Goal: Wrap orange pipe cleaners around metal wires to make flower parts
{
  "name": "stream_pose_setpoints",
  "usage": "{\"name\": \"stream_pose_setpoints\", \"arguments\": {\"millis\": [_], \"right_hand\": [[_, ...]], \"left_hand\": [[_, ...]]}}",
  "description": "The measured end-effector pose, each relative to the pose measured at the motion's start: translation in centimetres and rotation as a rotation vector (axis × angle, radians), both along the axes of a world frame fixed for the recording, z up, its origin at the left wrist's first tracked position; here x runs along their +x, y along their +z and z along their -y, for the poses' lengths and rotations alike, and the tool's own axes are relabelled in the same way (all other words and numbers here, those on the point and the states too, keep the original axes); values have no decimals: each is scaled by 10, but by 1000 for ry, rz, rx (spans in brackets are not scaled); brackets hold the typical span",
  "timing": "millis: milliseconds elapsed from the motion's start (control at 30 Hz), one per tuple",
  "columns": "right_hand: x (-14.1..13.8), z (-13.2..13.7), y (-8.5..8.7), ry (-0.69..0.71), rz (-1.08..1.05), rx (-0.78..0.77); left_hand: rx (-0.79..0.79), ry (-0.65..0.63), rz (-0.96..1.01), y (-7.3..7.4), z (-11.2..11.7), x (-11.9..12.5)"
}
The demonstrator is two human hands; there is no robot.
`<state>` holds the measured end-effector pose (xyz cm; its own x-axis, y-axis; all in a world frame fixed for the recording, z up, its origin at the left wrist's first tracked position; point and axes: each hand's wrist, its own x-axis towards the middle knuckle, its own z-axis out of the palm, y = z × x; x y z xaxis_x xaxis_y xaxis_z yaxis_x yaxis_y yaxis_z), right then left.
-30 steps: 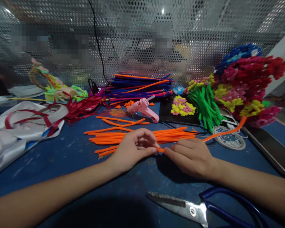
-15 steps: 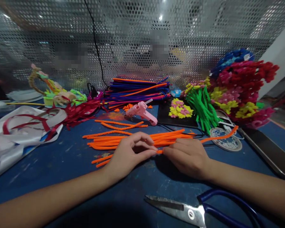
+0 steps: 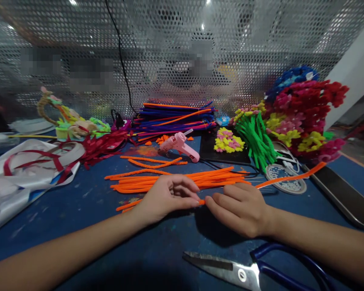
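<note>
An orange pipe cleaner (image 3: 294,177) runs through my right hand (image 3: 241,208), its long free end pointing out to the right over a round case of small beads (image 3: 286,180). My right fingers are closed around it. At its short end, my left hand (image 3: 170,198) pinches the tip between thumb and index finger. A small orange piece shows between the two hands. Right behind them lies a bundle of orange pipe cleaners (image 3: 133,182), partly covered by my left hand. Several loose, fuzzy orange stems (image 3: 154,163) rest beyond the bundle.
Large blue-handled scissors (image 3: 227,266) lie in front of my right arm. A pink glue gun (image 3: 180,145) sits behind the orange bundle. Green-stemmed flowers (image 3: 256,141) and a phone (image 3: 342,194) are at the right. White and red ribbons (image 3: 54,161) cover the left side.
The pipe cleaner's free end has swung outward to the right and now reaches over the phone's edge. Both hands keep their hold, slightly lower in the view.
</note>
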<state>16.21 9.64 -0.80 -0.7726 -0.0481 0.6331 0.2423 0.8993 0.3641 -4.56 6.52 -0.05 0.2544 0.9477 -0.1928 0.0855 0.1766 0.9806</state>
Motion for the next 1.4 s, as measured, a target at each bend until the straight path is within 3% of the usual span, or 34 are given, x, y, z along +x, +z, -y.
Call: {"name": "stream_pose_setpoints", "arguments": {"millis": [433, 600, 700, 800, 900, 1000, 1067, 1167, 1200, 1300, 1400], "right_hand": [[0, 3, 1, 2, -13, 83], [0, 2, -2, -11, 0, 39], [-3, -2, -7, -21, -27, -62], [-6, -5, -13, -37, -76, -241], [-8, -4, -16, -8, -75, -395], [-8, -2, -15, 21, -73, -418], [-7, -2, -14, 14, -98, -357], [-4, -2, -10, -5, -128, -196], [-3, -1, -8, -9, -125, -135], [0, 1, -2, -19, -94, -4], [1, 4, 2, -16, -79, 45]], "left_hand": [[-64, -115, 8, 1, -2, -1], [-22, -97, -41, 1, -4, -1], [93, -32, -81, -1, -1, 1], [373, 15, -248, -5, 8, 0], [750, -95, -432, -7, 18, -6], [863, -196, -479, -8, 21, -12], [797, -205, -455, -8, 19, -12], [440, 60, -271, -4, 15, -4], [298, 96, -175, -2, 13, -1], [-59, 39, 59, 3, 10, 5], [-186, -11, 113, 6, 7, 4]]}}
